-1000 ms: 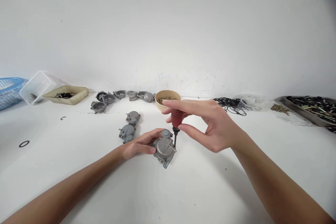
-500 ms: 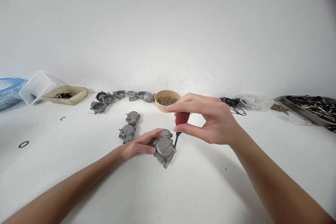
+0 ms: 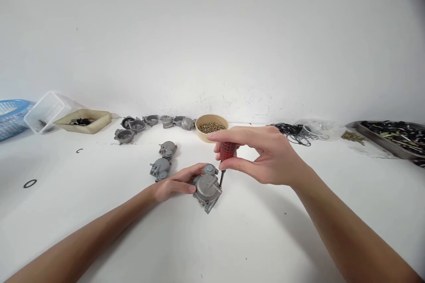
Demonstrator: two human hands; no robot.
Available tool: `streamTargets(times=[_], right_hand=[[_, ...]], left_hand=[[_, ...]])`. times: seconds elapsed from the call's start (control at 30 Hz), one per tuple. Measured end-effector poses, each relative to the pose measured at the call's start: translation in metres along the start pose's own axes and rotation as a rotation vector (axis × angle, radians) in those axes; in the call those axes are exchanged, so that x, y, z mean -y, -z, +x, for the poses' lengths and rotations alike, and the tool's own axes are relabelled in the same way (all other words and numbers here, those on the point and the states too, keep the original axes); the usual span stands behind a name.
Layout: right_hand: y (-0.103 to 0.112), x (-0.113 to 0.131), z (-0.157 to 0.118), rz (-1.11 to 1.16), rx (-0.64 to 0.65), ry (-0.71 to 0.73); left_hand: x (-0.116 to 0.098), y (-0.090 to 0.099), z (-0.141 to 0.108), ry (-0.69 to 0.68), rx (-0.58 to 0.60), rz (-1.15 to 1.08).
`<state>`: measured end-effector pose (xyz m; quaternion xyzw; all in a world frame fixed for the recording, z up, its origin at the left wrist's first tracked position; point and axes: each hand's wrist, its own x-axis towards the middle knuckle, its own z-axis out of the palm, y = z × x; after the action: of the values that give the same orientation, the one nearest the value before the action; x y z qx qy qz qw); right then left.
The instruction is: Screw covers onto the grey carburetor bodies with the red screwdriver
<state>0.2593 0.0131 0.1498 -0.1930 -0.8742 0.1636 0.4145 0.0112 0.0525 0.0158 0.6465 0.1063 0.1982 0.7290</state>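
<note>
A grey metal carburetor (image 3: 207, 186) rests on the white table, with my left hand (image 3: 177, 182) closed around its left side. My right hand (image 3: 259, 154) grips the red, black-patterned handle of a screwdriver (image 3: 228, 150) between thumb and fingers. The shaft points down, its tip at the right edge of the carburetor; the screw head there is too small to make out clearly. Two more carburetors (image 3: 161, 168) stand just left of and beyond my left hand.
Behind my hands sits a round tub (image 3: 200, 132) of brass-coloured screws. Grey metal bowls (image 3: 125, 135) line the wall at left, near a yellowish tray (image 3: 96, 124) and a blue basket (image 3: 13, 119). Black rings (image 3: 292, 132) and a metal tray (image 3: 381, 141) of parts lie right.
My right hand has moved slightly down with the screwdriver, whose handle now stands a little lower and farther left. My left hand and the carburetor have barely moved.
</note>
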Motion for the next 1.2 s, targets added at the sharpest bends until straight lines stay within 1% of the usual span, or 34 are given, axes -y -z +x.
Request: streamTargets(times=[0.1,0.17,0.27,0.33,0.47,0.57,0.67,0.8,0.97,1.03,1.2], right_hand=[[-0.001,0.0,0.0,0.015,0.003,-0.016],[-0.001,0.0,0.0,0.059,0.008,0.0],[0.001,0.0,-0.001,0.144,0.013,0.047],[0.003,0.001,0.0,0.162,0.016,0.058],[0.002,0.005,0.0,0.124,0.026,0.031],[-0.002,0.007,0.0,0.09,0.017,0.012],[-0.004,0.009,0.0,0.081,0.011,0.015],[-0.001,0.013,-0.001,0.086,0.043,0.036],[0.003,0.014,-0.001,0.113,0.117,0.033],[0.002,0.012,-0.001,0.119,0.104,0.039],[-0.006,0.008,0.001,0.117,0.033,0.055]], left_hand=[[-0.002,-0.002,0.0,0.009,0.007,0.003],[-0.003,-0.002,-0.002,0.011,0.004,0.017],[-0.004,-0.002,-0.005,-0.008,-0.034,0.083],[-0.003,-0.003,-0.008,-0.028,-0.062,0.136],[0.0,-0.014,-0.014,-0.054,-0.174,0.275],[0.004,-0.028,-0.015,-0.108,-0.283,0.491],[0.008,-0.036,-0.012,-0.167,-0.356,0.667],[0.012,-0.037,-0.009,-0.19,-0.379,0.68],[0.013,-0.034,-0.009,-0.223,-0.388,0.683],[0.014,-0.033,-0.01,-0.205,-0.402,0.663],[0.017,-0.028,-0.012,-0.106,-0.439,0.657]])
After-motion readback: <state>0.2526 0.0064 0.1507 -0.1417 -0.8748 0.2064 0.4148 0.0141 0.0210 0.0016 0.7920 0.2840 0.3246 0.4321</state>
